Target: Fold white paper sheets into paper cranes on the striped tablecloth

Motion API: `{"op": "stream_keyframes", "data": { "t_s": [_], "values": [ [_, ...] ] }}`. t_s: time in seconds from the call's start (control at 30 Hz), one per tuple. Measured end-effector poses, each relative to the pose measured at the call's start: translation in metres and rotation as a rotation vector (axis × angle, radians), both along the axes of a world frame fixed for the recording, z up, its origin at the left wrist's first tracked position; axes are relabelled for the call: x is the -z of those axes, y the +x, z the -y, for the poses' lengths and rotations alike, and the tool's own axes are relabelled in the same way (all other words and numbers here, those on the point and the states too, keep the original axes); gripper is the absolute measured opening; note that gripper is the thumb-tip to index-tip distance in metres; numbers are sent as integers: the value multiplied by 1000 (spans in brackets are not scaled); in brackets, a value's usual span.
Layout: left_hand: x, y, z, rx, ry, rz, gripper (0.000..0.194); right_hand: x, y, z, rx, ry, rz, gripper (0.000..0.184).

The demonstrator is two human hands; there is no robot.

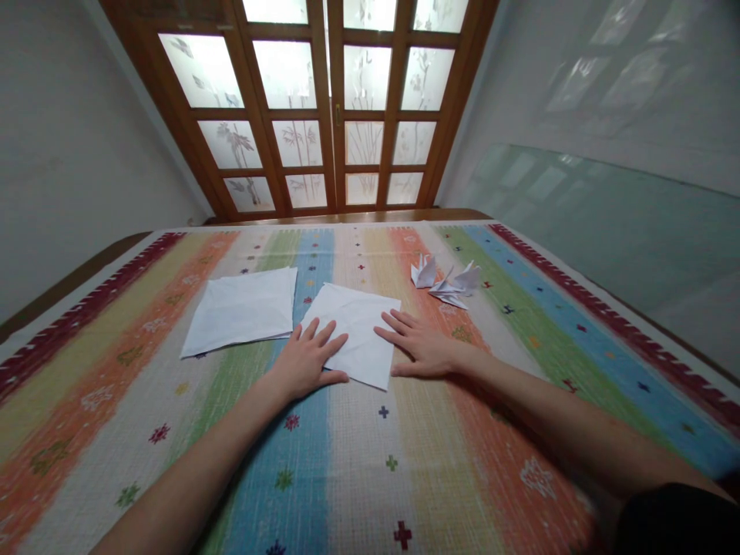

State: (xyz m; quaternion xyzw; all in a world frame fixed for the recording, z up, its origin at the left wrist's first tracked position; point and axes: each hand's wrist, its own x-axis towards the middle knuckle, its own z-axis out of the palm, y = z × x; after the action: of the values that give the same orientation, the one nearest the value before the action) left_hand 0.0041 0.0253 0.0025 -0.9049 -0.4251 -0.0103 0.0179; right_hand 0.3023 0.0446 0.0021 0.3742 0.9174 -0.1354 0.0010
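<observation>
A square sheet of white paper (359, 324) lies flat and slightly turned on the striped tablecloth in front of me. My left hand (309, 356) rests with spread fingers on its left edge. At its right edge, my right hand (419, 347) lies with fingers stretched out, the fingertips touching the paper. Neither hand grips anything. To the left of this sheet is a stack of white paper (243, 310), its edges a little out of line. Beyond my right hand sit several folded white paper cranes (454, 287), close together.
The table wears a tablecloth (370, 470) with coloured stripes and small motifs. A wooden door (335, 154) with patterned glass panes stands past the far edge. White walls (58, 139) rise at both sides, and a pale glass panel (578, 223) leans at the right.
</observation>
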Motion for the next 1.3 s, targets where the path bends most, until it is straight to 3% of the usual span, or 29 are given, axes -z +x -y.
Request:
{"op": "stream_keyframes", "data": {
  "t_s": [0.1,0.17,0.27,0.37,0.47,0.53,0.6,0.7,0.8,0.87,0.93,1.03,1.13,1.2,1.3],
  "values": [
    [-6,6,3,280,132,-94,36,-3,10,3,-24,-57,-36,99],
    [-9,11,7,412,228,-87,25,-3,15,0,-31,-71,-111,93],
    [-18,11,10,380,354,137,24,-2,26,-9,69,1,-337,69],
    [-40,-1,0,45,456,498,23,-4,40,-26,270,229,-565,51],
    [-67,-31,-29,-582,553,702,24,-12,50,-47,419,475,-590,48],
    [-77,-60,-52,-862,504,692,22,-19,51,-59,518,574,-495,51],
    [-76,-89,-70,-1037,353,602,24,-23,47,-67,616,614,-359,56],
    [-61,-123,-80,-1149,135,408,33,-26,36,-74,677,609,-144,59],
    [-47,-134,-75,-1230,142,330,47,-26,26,-77,649,639,-16,52],
    [-41,-128,-70,-1170,307,279,54,-27,22,-78,628,687,2,42],
    [-35,-115,-68,-968,382,203,59,-28,21,-79,588,709,-3,34],
    [-23,-93,-70,-616,113,66,61,-30,19,-79,490,676,-85,26],
    [-11,-80,-73,-577,-100,23,61,-31,15,-74,449,544,-402,16],
    [-9,-74,-73,-585,-27,62,57,-30,10,-68,438,379,-706,11],
    [-14,-55,-65,-492,213,250,52,-29,-1,-52,386,60,-1061,17]
  ]
}}
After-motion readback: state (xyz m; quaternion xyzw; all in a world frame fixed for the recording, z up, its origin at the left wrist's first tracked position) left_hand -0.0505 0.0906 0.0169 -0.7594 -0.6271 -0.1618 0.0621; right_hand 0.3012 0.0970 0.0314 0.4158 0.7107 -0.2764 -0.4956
